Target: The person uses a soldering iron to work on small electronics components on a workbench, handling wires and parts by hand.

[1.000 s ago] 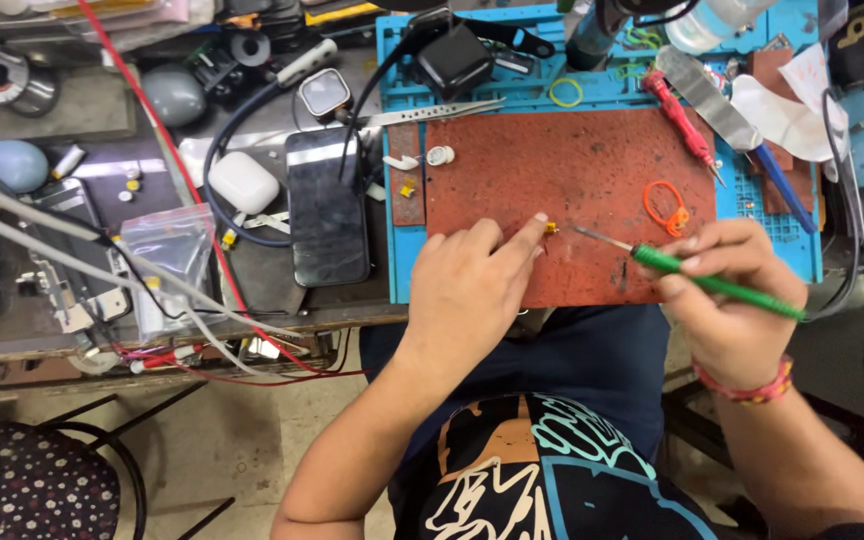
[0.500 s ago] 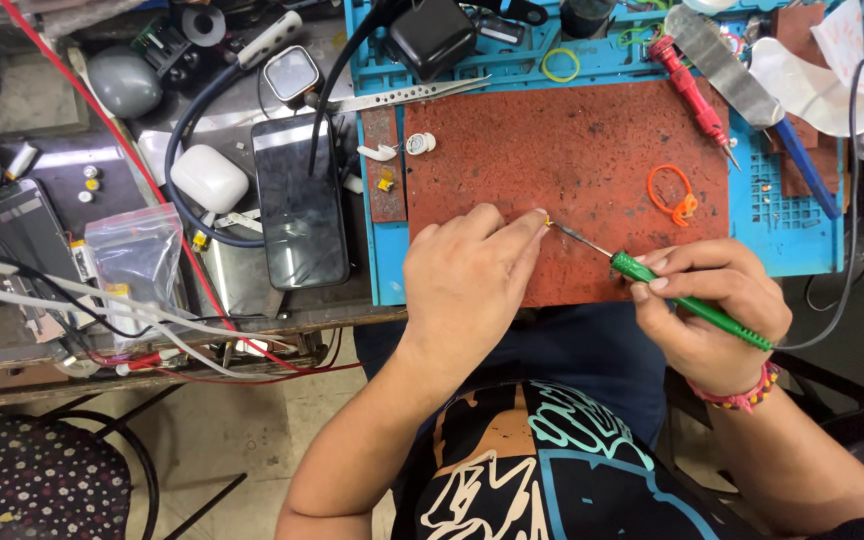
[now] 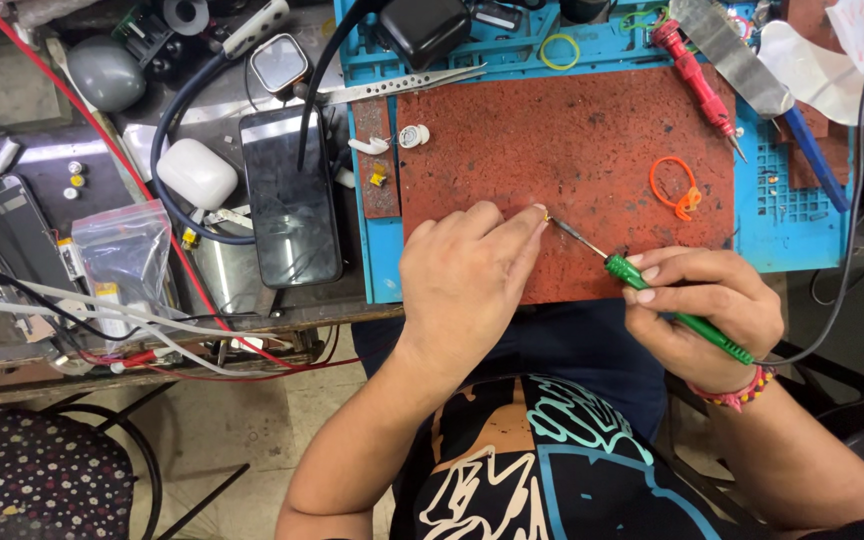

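My left hand (image 3: 469,281) rests on the red-brown work mat (image 3: 572,140), its index fingertip pressing a tiny yellow part (image 3: 546,214) down on the mat. My right hand (image 3: 707,310) grips a green-handled soldering iron (image 3: 672,306) like a pen. The iron's metal tip touches the tiny part right at my left fingertip. A black cable runs from the iron's rear end off to the right.
A white earbud piece (image 3: 372,145) and small round part (image 3: 414,135) lie at the mat's left edge. Orange loop (image 3: 676,186), red screwdriver (image 3: 697,80), tweezers (image 3: 402,88), black phone (image 3: 290,197), white earbud case (image 3: 197,173) and plastic bag (image 3: 127,255) surround the blue tray (image 3: 787,210).
The view has shifted, so the bench sits higher and further left in frame. The iron's tip has closed in on my left fingertip. Both hands keep their grips.
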